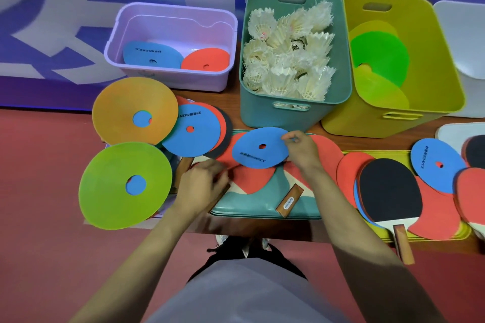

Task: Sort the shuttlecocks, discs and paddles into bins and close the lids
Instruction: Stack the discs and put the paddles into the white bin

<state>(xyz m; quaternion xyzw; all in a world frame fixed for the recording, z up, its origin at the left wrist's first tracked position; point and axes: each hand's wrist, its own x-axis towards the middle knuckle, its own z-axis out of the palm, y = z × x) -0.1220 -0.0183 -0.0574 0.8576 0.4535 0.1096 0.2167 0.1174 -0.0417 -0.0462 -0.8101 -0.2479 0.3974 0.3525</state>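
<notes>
My right hand point(301, 151) pinches the right edge of a blue disc point(258, 148) lifted a little over red paddles point(252, 178) that lie on a teal lid point(262, 207). My left hand point(202, 186) is closed around a wooden paddle handle at the lid's left end. The purple bin point(168, 76) holds a blue and a red disc. White shuttlecocks point(286, 52) fill the teal bin point(273, 115). Two green paddle shapes lie inside the yellow bin point(420, 110). An orange disc point(133, 110), a green disc point(123, 186) and another blue disc point(194, 130) lie at the left.
To the right, a black-faced paddle point(388, 189), more red paddles and a blue disc point(435, 162) rest on a yellow lid point(378, 232). A white bin point(464, 60) stands at the far right. The wooden table's front edge runs just beneath my forearms.
</notes>
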